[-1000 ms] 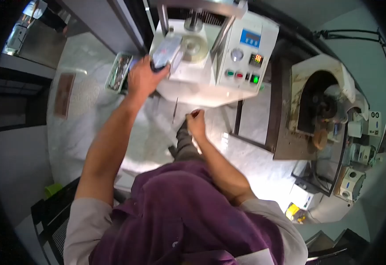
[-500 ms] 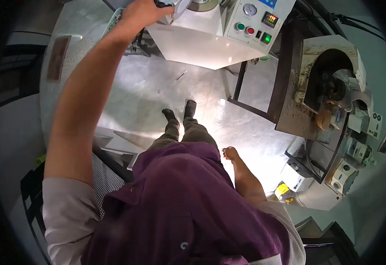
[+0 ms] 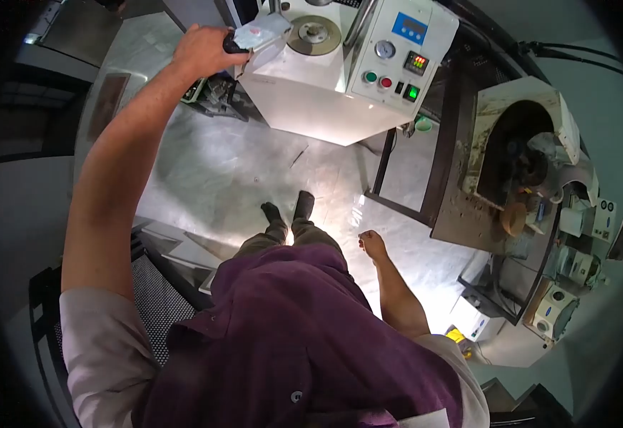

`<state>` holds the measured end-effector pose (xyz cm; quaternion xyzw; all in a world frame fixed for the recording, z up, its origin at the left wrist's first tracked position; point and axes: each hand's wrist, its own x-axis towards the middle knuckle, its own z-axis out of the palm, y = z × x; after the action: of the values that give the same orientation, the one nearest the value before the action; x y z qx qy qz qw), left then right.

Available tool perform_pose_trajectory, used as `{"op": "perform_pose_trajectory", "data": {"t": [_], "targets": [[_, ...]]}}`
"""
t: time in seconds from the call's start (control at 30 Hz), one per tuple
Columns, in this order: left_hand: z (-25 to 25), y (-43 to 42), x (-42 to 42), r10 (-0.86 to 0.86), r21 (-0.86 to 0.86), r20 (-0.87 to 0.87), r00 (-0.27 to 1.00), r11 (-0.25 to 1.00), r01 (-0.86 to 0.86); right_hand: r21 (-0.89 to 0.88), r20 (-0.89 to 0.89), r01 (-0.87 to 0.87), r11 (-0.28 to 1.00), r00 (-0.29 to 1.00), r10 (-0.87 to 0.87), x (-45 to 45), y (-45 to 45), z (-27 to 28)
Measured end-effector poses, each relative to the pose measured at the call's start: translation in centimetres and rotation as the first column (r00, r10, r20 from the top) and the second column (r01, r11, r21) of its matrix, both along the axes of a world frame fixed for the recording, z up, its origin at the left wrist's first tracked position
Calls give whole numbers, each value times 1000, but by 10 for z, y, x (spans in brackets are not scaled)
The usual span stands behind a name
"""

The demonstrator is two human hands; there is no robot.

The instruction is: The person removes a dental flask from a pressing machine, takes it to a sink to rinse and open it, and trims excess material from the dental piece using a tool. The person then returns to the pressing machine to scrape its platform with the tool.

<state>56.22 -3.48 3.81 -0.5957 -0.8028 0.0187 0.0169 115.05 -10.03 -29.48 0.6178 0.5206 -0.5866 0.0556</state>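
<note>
At the upper left, my left hand [image 3: 201,53] is closed around the black handle [image 3: 235,44] of a pale, translucent jug-like object [image 3: 261,32]. This object is at the left edge of the white machine's top, beside a round metal plate [image 3: 314,34]; whether it touches the machine I cannot tell. My right hand [image 3: 373,245] hangs low at my side over the floor, fingers loosely curled, with nothing visible in them. The white machine [image 3: 311,96] has a panel with a gauge [image 3: 385,49], a red digital display [image 3: 416,63], and green and red buttons.
A dark metal bench [image 3: 461,214] on the right carries a dirty white hood-like housing [image 3: 483,135]. Smaller white devices [image 3: 555,308] stand beyond it. A black mesh chair [image 3: 158,307] is behind me at left. A thin stick [image 3: 299,156] lies on the floor.
The view has tilted up, showing more of the machine's top and panel. My left hand and the black-handled object appear lower and farther left. My right hand has hardly moved.
</note>
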Motion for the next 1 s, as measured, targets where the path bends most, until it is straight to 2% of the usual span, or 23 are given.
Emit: {"op": "perform_pose_trajectory", "data": {"t": [0.1, 0.17, 0.23, 0.27, 0.37, 0.5, 0.57, 0.63, 0.7, 0.77, 0.83, 0.87, 0.9, 0.93, 0.97, 1.0], "targets": [[4, -7, -13, -72, 91, -32, 997, 993, 74, 70, -44, -46, 996, 998, 50, -14, 11, 4], [13, -12, -25, -85, 59, -67, 994, 994, 89, 84, -28, -83, 993, 996, 86, -18, 17, 9], [31, -25, -34, -234, 53, -151, 960, 968, 245, 132, 47, -135, 982, 990, 130, -21, 22, 12], [44, -35, -38, -254, -46, -139, 957, 967, 250, 134, 41, -147, 980, 989, 142, -23, 24, 12], [48, -81, -73, -247, -104, -86, 965, 966, 237, 136, 130, -190, 972, 976, 172, -25, 26, -3], [56, -156, -109, -88, -127, -72, 994, 989, 79, 97, 124, -257, 962, 962, 244, -68, 30, -8], [52, -194, -139, 89, -288, 69, 994, 955, -66, 34, 117, -285, 958, 953, 279, -102, 34, -14], [36, -243, -177, 129, -297, 50, 990, 949, -109, 41, 105, -371, 928, 925, 365, -147, 39, -20], [19, -296, -222, -10, -99, 35, 999, 995, 13, 26, 58, -366, 930, 929, 364, -205, 47, -21], [7, -338, -268, 25, -147, 65, 998, 989, -16, 136, 96, -472, 871, 881, 463, -242, 53, -59], [3, -366, -324, 89, -224, 120, 989, 973, -60, 25, 7, -365, 931, 931, 365, -310, 38, -31], [4, -379, -353, 100, -227, 113, 989, 971, -72, 90, 149, -360, 929, 927, 345, -343, 19, -20], [3, -391, -379, 99, -281, 138, 986, 958, -57, 81, 68, -315, 945, 948, 311, -334, 10, -76], [4, -399, -409, 98, -333, 160, 982, 942, -39, 105, 87, -469, 877, 883, 461, -363, -10, -55], [3, -405, -440, 105, -340, 166, 981, 940, -43, -42, 133, -411, 911, 901, 413, -410, -35, -9], [0, -408, -469, 143, -429, 150, 978, 901, -65, -101, 97, -372, 923, 920, 381, -424, -56, -6]]}}
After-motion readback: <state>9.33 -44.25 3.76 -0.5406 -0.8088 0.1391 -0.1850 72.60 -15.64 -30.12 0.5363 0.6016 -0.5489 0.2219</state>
